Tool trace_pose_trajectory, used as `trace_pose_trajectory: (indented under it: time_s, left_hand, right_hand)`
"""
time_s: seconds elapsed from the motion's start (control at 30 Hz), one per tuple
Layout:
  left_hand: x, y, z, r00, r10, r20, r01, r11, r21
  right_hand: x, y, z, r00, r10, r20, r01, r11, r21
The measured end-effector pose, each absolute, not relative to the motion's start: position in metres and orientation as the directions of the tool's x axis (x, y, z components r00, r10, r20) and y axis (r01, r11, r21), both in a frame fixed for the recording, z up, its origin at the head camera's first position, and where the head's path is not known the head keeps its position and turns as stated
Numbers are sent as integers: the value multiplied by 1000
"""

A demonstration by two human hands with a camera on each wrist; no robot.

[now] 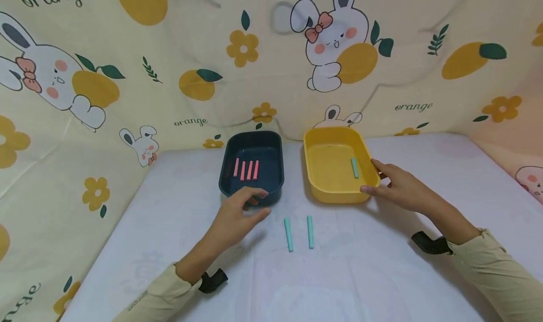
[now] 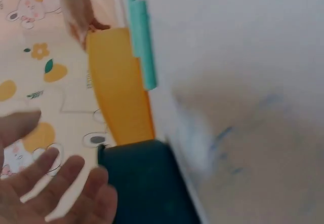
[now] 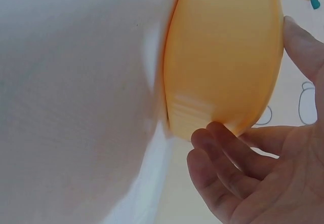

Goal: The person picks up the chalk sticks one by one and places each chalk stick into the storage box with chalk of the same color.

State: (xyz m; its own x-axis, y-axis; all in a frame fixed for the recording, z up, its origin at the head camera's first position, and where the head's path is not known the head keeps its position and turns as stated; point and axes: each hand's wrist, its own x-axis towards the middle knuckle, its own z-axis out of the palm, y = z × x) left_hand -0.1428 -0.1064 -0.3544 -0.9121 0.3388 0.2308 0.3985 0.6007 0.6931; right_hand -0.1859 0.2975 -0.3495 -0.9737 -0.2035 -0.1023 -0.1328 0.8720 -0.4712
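Fingers spread and slightly bent, my left hand (image 1: pixel 233 220) hovers at the near side of a dark blue plastic bin (image 1: pixel 275 190), holding nothing. Several pink chalk-like sticks (image 1: pixel 242 171) lie side by side in that bin. My right hand (image 1: pixel 400 187) grips the near right corner of a yellow plastic bin (image 1: pixel 335 198), its thumb on the rim and index finger along the right side; the other fingers (image 3: pixel 202 165) bend beside the wall. One teal stick (image 1: pixel 354 168) lies inside the yellow bin. Two more, a left teal stick (image 1: pixel 288 235) and a right teal stick (image 1: pixel 310 232), lie in front.
Both bins stand near the back of a white-covered table (image 1: pixel 339 284). Behind them hangs a cream cloth (image 1: pixel 263 86) printed with rabbits and oranges. Black wrist mounts (image 1: pixel 213 280) sit at both sleeves.
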Motion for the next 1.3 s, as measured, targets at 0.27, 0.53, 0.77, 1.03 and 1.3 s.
trace_pose_trajectory:
  time_s: [0.27, 0.53, 0.77, 1.03, 1.3]
  left_hand:
    - [-142, -96, -364, -903, 426, 54, 317, 575, 754]
    - [-142, -87, -371, -841, 527, -121, 396, 753, 525]
    - [-139, -79, -378, -832, 545, -104, 459, 782, 422]
    - [-139, -73, -383, -845, 519, -129, 449, 819, 358]
    - [-138, -68, -383, -839, 518, -165, 445, 829, 340]
  right_hand:
    - [-185, 296, -349, -974, -200, -107, -128, 874, -469]
    - [-186, 298, -348, -974, -197, -115, -123, 877, -465]
    - [-186, 297, -349, -974, -199, -111, -126, 875, -468]
    - [-187, 296, -351, -974, -196, -115, -122, 877, -465]
    - [-188, 299, -353, -973, -205, -109, -134, 878, -459]
